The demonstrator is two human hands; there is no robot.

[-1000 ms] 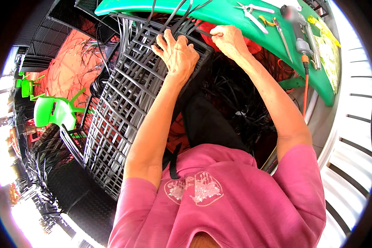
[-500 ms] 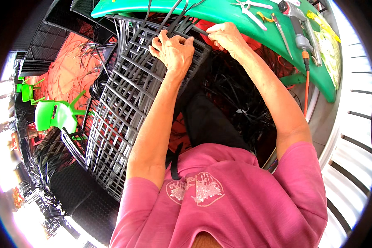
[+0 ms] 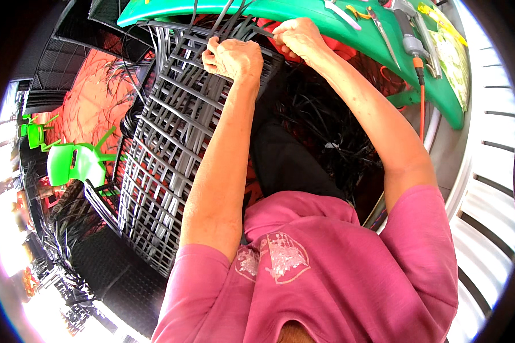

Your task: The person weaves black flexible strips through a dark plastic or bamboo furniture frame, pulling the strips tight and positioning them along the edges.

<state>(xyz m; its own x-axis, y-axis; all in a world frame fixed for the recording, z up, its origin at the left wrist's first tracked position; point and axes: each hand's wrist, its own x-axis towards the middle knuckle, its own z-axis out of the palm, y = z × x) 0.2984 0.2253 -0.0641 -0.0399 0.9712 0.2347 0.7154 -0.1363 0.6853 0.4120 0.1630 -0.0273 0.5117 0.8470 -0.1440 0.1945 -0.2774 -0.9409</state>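
Right now the black wicker lattice point(image 3: 169, 123) lies left of the right hand point(image 3: 298, 39), its long axis slanting from lower left up toward the green table point(image 3: 349, 41). The left hand point(image 3: 233, 59) is nearer, resting over the lattice's upper end with fingers curled; whether its grip clamps a strand, I cannot tell. The right grip is pinched together on a dark strip point(image 3: 263, 31) leading leftward. Both arms reach forward, the right elbow bent outward.
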